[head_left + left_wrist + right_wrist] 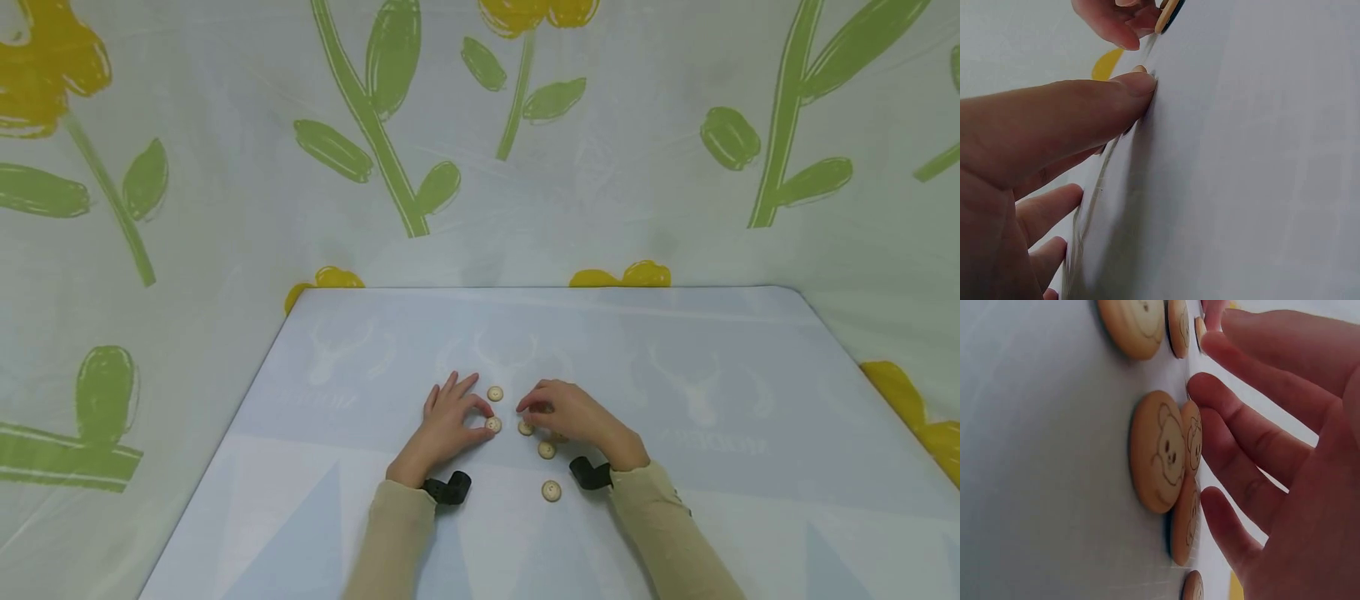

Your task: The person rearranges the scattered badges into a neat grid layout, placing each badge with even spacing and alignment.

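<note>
Several round, pale wooden discs lie on the table; the right wrist view shows bear faces drawn on them. My left hand (445,423) pinches one wooden disc (492,424) at its edges between thumb and index finger, the other fingers spread. Just above that disc lies another disc (495,393). My right hand (573,412) hovers with bent fingers over a disc (526,427); whether the fingertips touch it I cannot tell. Below the right hand are two more discs, one nearer (546,450) and one lower (551,491). A bear-face disc (1157,452) leans close to others beside the right fingers.
The pale table (300,517) has its far edge against a hanging cloth (637,183) printed with green stems and yellow flowers. Black wrist cameras sit on the left wrist (450,488) and the right wrist (588,473).
</note>
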Action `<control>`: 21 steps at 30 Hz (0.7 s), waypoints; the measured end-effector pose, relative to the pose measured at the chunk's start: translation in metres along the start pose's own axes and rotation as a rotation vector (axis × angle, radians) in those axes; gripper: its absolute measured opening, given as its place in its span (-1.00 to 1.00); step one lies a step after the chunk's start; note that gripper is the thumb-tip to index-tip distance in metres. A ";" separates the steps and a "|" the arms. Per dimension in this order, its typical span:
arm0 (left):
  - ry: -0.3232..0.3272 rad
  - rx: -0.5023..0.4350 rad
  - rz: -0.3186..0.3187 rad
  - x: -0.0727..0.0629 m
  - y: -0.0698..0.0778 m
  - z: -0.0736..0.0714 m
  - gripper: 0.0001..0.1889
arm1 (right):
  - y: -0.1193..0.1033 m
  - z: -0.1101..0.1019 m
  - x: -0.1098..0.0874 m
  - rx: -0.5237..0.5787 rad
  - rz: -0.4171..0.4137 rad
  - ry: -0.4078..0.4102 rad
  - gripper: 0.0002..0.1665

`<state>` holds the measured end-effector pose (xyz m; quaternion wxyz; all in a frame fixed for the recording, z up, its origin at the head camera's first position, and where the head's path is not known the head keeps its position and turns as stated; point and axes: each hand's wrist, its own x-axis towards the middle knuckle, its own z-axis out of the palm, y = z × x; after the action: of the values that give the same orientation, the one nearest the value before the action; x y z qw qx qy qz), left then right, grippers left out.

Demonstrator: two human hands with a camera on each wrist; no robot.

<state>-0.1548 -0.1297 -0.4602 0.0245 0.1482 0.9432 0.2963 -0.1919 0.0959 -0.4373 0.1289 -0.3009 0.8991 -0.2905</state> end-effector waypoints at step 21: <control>-0.001 -0.005 -0.008 0.000 0.001 0.000 -0.83 | 0.002 0.001 -0.002 -0.066 -0.057 -0.058 -0.78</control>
<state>-0.1543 -0.1288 -0.4594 0.0265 0.1447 0.9430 0.2987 -0.1913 0.0981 -0.4395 0.1368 -0.3386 0.8952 -0.2554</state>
